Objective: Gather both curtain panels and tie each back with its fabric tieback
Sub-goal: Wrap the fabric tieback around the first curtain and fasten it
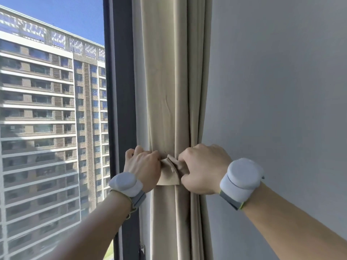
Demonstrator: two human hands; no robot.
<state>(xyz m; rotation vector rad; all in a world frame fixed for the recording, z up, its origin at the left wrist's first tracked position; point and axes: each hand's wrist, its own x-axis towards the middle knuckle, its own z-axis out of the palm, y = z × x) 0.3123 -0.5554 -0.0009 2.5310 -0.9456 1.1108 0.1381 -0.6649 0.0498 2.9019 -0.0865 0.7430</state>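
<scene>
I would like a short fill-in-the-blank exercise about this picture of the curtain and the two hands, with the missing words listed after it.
1. Both hands grip the ends of the fabric ____ in front of the gathered curtain panel.
2. The left hand is nearer to the ____ than to the wall.
3. The right hand wears a white ____ on its wrist.

Missing words: tieback; window; device

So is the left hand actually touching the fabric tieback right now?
Touching. The head view shows the left hand with fingers curled onto the tieback's left end, no gap between them, against the gathered curtain.
</scene>
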